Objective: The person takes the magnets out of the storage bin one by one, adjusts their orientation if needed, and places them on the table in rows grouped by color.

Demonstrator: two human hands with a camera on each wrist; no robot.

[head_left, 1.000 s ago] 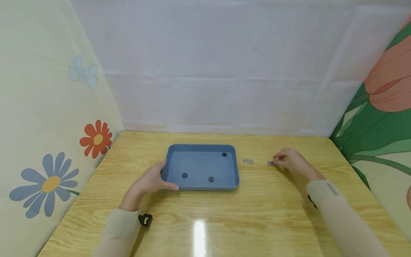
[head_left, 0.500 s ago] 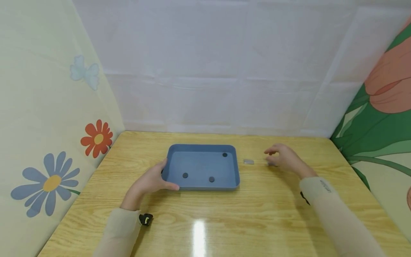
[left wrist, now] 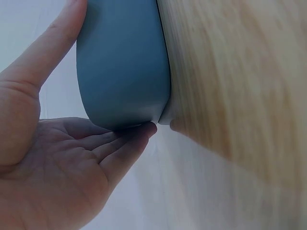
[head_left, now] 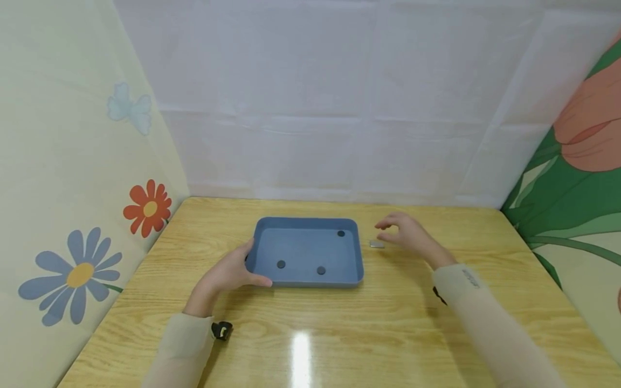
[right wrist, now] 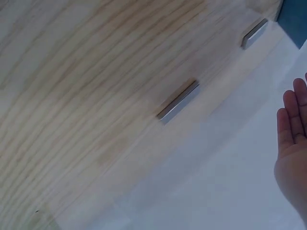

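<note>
Gripping the blue tray by its left end between thumb and fingers, my left hand sits nearest me. Farther out, right of the tray, one silver bar lies lengthwise left-to-right; my right hand, the closer, hovers just right, thumb and fingers parted, holding nothing.

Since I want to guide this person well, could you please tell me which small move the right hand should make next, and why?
The right hand might best reach left for the dark round disc near the far right corner inside the blue plastic-looking rectangular tray: it seems empty, that disc is nearest, and the left hand holds the tray's left end.
</note>
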